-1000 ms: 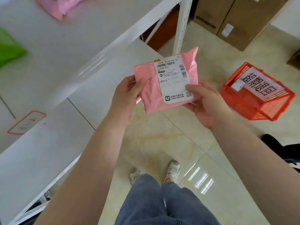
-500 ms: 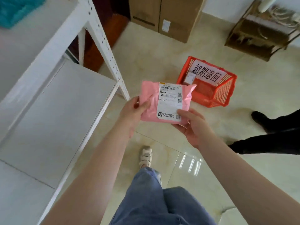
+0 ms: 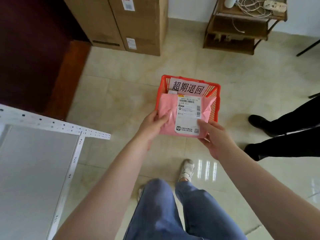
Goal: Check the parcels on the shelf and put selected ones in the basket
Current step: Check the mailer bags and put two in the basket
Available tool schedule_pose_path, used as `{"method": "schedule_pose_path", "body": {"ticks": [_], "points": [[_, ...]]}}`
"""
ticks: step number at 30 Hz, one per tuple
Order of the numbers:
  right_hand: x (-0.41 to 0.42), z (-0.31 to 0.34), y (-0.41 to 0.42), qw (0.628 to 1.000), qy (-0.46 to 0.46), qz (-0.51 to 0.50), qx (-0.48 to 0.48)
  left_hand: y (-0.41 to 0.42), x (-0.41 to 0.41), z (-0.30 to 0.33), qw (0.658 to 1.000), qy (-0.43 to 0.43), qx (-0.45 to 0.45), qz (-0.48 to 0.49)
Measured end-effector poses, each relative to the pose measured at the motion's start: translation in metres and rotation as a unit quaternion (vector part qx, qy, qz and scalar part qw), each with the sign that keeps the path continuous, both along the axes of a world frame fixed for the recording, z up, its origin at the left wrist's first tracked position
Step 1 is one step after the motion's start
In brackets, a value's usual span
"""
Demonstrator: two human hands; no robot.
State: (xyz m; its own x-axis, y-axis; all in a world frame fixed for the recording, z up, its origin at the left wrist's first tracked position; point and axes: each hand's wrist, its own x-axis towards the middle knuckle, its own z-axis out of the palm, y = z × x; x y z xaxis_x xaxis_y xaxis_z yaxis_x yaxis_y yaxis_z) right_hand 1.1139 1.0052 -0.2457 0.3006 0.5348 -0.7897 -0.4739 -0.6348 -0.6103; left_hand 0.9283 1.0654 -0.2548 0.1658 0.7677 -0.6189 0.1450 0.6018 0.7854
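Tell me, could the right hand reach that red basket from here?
Probably yes. The right hand and left hand hold the pink parcel in front of the red basket, with nothing between; it stands low on the floor.

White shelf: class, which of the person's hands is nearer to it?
Left. The left hand is closer to the white shelf; the right hand lies farther off.

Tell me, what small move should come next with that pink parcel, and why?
Probably lower the soft pink plastic parcel forward into the red plastic mesh basket and let go. Both the left hand and the right hand hold it by its near edge, its white label facing up, apparently right above the basket, which stands on the tiled floor.
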Motion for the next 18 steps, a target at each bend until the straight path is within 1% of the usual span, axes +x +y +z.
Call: {"method": "schedule_pose_path", "body": {"ticks": [2,5,9,13,18], "points": [[0.027,-0.007,0.024,1.000,-0.007,0.003,-0.002,0.023,0.027,-0.009,0.999,-0.024,-0.028,0.000],[0.060,-0.018,0.060,1.000,-0.017,0.006,-0.014,0.057,0.059,-0.024,0.999,-0.013,-0.039,-0.023],[0.094,-0.040,0.107,0.999,-0.012,-0.005,-0.043,0.107,0.094,-0.048,0.998,-0.001,-0.059,-0.010],[0.121,-0.072,0.153,0.999,0.003,-0.022,-0.048,0.159,0.125,-0.080,0.999,0.039,-0.030,-0.023],[0.148,-0.123,0.198,0.997,0.025,-0.055,-0.046,0.206,0.154,-0.133,0.995,0.093,-0.022,-0.028]]}}
